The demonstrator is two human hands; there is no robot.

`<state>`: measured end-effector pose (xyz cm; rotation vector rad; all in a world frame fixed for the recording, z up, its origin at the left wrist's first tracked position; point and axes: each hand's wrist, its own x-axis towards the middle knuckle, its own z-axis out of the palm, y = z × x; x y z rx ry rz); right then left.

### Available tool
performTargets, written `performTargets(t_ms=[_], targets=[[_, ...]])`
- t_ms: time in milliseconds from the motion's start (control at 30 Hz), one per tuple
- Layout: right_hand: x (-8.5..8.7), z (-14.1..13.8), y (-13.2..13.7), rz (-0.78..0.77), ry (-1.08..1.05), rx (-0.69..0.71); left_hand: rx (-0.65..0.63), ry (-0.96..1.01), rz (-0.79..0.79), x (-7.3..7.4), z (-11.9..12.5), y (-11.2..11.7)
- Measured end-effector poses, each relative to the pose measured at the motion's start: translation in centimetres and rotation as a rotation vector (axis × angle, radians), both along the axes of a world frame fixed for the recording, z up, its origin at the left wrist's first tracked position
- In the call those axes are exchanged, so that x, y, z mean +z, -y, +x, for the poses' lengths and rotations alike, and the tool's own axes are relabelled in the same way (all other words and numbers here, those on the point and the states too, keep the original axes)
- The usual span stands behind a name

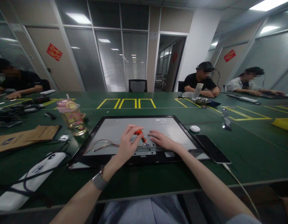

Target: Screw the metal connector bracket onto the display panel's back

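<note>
Left hand pinches an orange screwdriver, tip down by the metal bracket below the grip | right hand loosely spread, holding nothing, just beside the grip | screen panel flat beneath both | step: apparently screw work | next: likely calls for a steady, well-seated tip

My forearms reach forward and angle inward. My left hand is curled into a pinch; my right hand is palm down, its fingers stretched leftward.
</note>
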<state>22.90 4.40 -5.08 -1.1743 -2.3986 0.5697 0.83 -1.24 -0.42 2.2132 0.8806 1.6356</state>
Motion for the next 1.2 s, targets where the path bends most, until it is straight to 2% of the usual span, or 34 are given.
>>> performTargets(t_ms=[100, 300, 500, 700, 867, 1000, 1100, 1200], targets=[[0.0, 0.0, 0.0, 0.003, -0.003, -0.004, 0.071, -0.060, 0.013, 0.1, -0.2, 0.0], [0.0, 0.0, 0.0, -0.001, -0.004, -0.005, -0.022, -0.048, -0.046, 0.1, 0.0, -0.2], [0.1, 0.0, 0.0, -0.005, 0.001, -0.004, 0.045, -0.064, -0.014, 0.4, -0.6, -0.4], [0.0, 0.0, 0.0, -0.009, -0.004, -0.009, -0.060, -0.024, -0.115, 0.3, -0.6, -0.6], [-0.1, 0.1, 0.0, -0.010, -0.015, -0.002, 0.075, -0.033, -0.122, 0.1, -0.7, -1.0], [0.0, 0.0, 0.0, 0.005, -0.006, 0.001, 0.044, -0.060, -0.199, 0.0, -0.8, -0.7], [0.1, 0.0, 0.1, 0.002, 0.011, -0.011, 0.009, -0.055, -0.136, 0.0, -0.7, -0.4], [0.3, -0.1, 0.2, 0.005, 0.015, -0.011, 0.078, -0.093, -0.025, 0.1, -0.4, -0.2]])
